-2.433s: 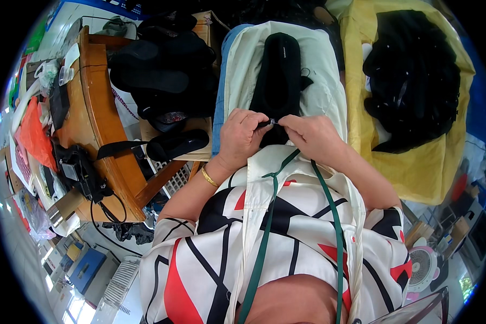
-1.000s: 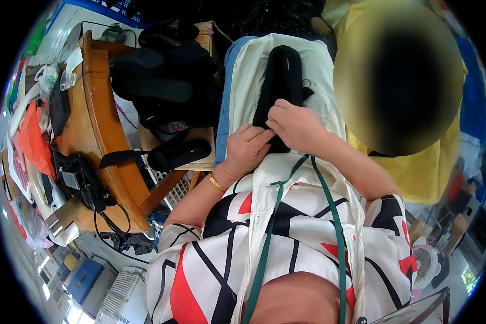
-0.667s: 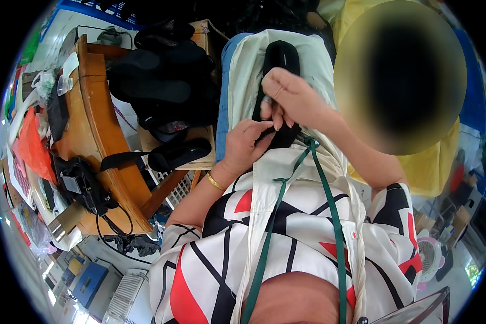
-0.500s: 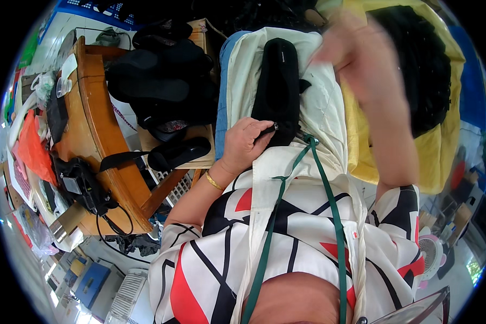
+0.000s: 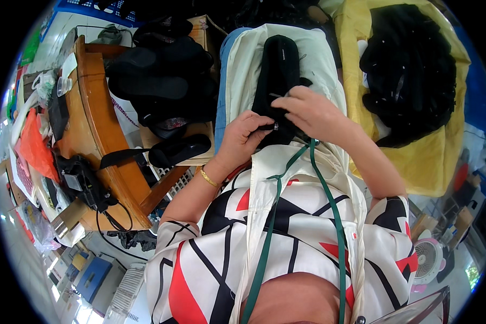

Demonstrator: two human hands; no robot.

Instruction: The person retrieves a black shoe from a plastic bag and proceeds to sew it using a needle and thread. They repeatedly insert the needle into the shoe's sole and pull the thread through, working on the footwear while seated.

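Both hands meet on the black shoe upper (image 5: 278, 81), lying lengthwise on the cream cloth (image 5: 242, 75) over the lap. Left hand (image 5: 244, 137) pinches its near end w/ a small metal bit, prob. a needle; right hand (image 5: 312, 110) grips alongside. Looks mid-stitch; next pull needs a steady hold.

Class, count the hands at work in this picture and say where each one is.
2. The left hand pinches the near end of the black shoe piece on the cream cloth; the right hand rests beside it on the same piece.
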